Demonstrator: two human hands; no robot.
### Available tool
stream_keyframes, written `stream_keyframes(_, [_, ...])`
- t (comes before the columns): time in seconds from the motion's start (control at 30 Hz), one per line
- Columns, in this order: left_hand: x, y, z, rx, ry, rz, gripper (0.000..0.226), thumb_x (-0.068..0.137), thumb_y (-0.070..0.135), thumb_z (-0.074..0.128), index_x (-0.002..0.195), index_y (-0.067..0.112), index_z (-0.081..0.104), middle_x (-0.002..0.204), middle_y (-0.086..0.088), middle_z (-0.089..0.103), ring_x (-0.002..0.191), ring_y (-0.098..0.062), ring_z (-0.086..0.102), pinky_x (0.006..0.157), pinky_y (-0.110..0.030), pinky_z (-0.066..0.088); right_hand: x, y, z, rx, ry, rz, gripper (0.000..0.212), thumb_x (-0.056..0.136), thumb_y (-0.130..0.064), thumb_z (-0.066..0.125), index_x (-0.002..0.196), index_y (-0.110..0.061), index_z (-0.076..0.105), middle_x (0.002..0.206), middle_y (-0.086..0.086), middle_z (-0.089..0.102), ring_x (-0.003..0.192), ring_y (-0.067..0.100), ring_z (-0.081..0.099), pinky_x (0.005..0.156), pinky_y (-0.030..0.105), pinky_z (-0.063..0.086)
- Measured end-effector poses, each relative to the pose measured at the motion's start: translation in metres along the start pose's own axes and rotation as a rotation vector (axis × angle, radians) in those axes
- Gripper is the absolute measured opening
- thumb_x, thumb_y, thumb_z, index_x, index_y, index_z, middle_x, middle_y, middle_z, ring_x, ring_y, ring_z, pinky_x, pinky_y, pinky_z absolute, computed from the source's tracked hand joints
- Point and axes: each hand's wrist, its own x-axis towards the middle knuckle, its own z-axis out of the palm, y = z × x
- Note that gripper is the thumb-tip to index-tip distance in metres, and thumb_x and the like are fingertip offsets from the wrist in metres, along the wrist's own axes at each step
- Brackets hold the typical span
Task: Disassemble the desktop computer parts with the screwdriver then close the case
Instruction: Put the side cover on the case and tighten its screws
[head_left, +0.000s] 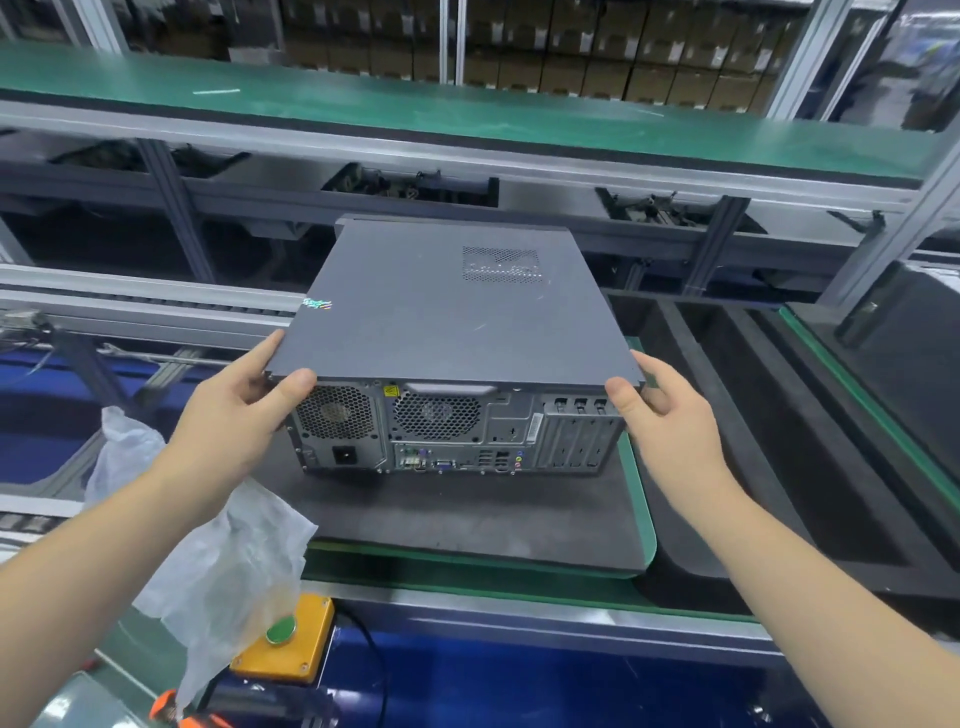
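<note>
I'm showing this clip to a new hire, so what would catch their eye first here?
The dark computer case in the centre, rear ports facing the camera, on a black mat. The left hand and right hand grip the near corners of its cover panel. At lower left sits a yellow box with a green button.

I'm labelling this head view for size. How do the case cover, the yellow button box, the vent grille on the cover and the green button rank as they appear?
Largest to smallest:
1. case cover
2. yellow button box
3. vent grille
4. green button

The box sits nearer the camera, so its lead over the grille is unsure.
</note>
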Motion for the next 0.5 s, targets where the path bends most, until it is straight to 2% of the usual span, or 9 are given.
stream_keyframes(0.1, [-0.002, 0.007, 0.001, -0.168, -0.065, -0.081, 0.066, 0.070, 0.057, 0.081, 0.131, 0.060, 0.056, 0.120, 0.014, 0.073, 0.112, -0.010, 0.070, 0.102, -0.041, 0.049, 0.003, -0.010, -0.003, 0.063, -0.098, 0.082, 0.034, 0.093, -0.047, 0.071, 0.119, -0.062, 0.054, 0.104, -0.019, 0.077, 0.095, -0.003, 0.071, 0.087, 0.033, 0.053])
stream_keyframes(0.17, [-0.004, 0.012, 0.002, -0.208, -0.074, -0.109, 0.075, 0.066, 0.054, 0.083, 0.136, 0.051, 0.055, 0.121, 0.012, 0.073, 0.112, -0.011, 0.070, 0.097, -0.038, 0.050, 0.003, -0.016, -0.003, 0.089, -0.111, 0.117, 0.035, 0.094, -0.045, 0.071, 0.123, -0.055, 0.054, 0.108, -0.014, 0.076, 0.095, -0.003, 0.070, 0.087, 0.033, 0.053])
stream_keyframes(0.3, [-0.005, 0.015, 0.002, -0.178, -0.058, -0.127, 0.085, 0.065, 0.059, 0.081, 0.144, 0.047, 0.050, 0.121, 0.016, 0.073, 0.110, -0.005, 0.070, 0.100, -0.040, 0.049, 0.001, -0.019, -0.003, 0.024, -0.091, 0.110, 0.032, 0.098, -0.046, 0.067, 0.126, -0.049, 0.051, 0.112, -0.020, 0.073, 0.096, -0.006, 0.069, 0.081, 0.026, 0.050])
stream_keyframes(0.4, [-0.002, 0.012, 0.005, -0.020, 0.040, -0.090, 0.071, 0.077, 0.062, 0.073, 0.142, 0.055, 0.046, 0.115, 0.022, 0.073, 0.105, -0.001, 0.069, 0.100, -0.041, 0.052, 0.004, -0.022, 0.004, -0.043, -0.030, 0.072, 0.026, 0.101, -0.045, 0.062, 0.125, -0.042, 0.053, 0.111, -0.022, 0.071, 0.099, -0.003, 0.068, 0.074, 0.021, 0.046])
stream_keyframes(0.5, [-0.004, 0.019, 0.011, 0.186, 0.056, -0.047, 0.055, 0.093, 0.058, 0.061, 0.142, 0.060, 0.037, 0.112, 0.023, 0.072, 0.104, -0.008, 0.068, 0.098, -0.046, 0.054, 0.003, -0.027, 0.004, -0.095, -0.028, 0.091, 0.035, 0.103, -0.048, 0.057, 0.135, -0.033, 0.052, 0.112, -0.019, 0.069, 0.099, 0.000, 0.064, 0.071, 0.019, 0.042])
